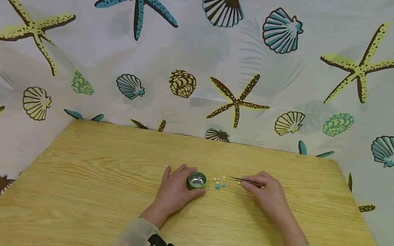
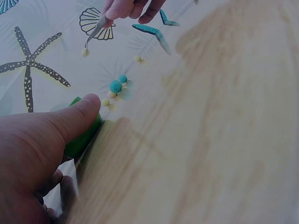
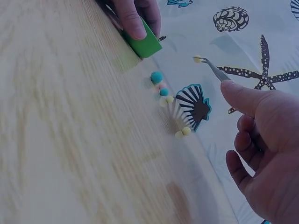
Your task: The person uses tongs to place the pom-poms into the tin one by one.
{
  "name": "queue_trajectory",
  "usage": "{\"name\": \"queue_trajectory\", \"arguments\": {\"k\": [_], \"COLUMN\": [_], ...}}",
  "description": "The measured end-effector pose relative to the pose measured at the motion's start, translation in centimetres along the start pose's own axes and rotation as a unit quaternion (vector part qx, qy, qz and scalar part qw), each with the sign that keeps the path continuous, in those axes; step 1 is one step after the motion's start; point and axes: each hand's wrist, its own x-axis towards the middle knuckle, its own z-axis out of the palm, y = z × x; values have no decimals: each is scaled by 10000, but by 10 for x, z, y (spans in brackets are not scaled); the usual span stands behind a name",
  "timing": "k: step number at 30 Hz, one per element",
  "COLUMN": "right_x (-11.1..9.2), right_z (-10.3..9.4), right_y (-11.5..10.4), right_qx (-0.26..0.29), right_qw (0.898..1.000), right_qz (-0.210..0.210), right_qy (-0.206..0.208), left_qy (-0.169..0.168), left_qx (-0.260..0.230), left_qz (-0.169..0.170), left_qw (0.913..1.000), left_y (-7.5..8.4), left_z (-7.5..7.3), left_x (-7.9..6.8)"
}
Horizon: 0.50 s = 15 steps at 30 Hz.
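My left hand (image 1: 174,190) curls round a small green tin (image 1: 197,180) standing on the table, its open top showing a silvery inside. In the right wrist view the tin's green side (image 3: 145,45) shows beneath the thumb. With thumb and fingers, my right hand (image 1: 267,194) pinches a pair of tweezers (image 3: 216,70) with a bent tip. Between the tweezers' tips sits a small yellow bead (image 3: 197,59), lifted off the table. Below the tweezers lie several loose beads: a larger blue bead (image 2: 116,86), a smaller blue bead (image 2: 123,78), a pink bead (image 1: 218,179) and yellow beads (image 1: 214,179).
The wooden table (image 1: 91,201) stretches out on both sides of the hands. One yellow bead (image 3: 186,131) lies apart from the others, near the right hand. Behind the table's far edge hangs a white cloth (image 1: 178,42) printed with shells and starfish.
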Motion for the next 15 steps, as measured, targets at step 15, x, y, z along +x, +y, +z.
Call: {"name": "queue_trajectory", "arguments": {"k": [15], "right_x": [12], "right_z": [29], "right_y": [-23], "right_qx": [-4], "right_qw": [10000], "right_qz": [-72], "right_qy": [-34], "left_qy": [-13], "left_qx": [54], "left_qz": [6], "left_qw": [10000], "left_y": [1], "left_z": [0], "left_x": [0]}}
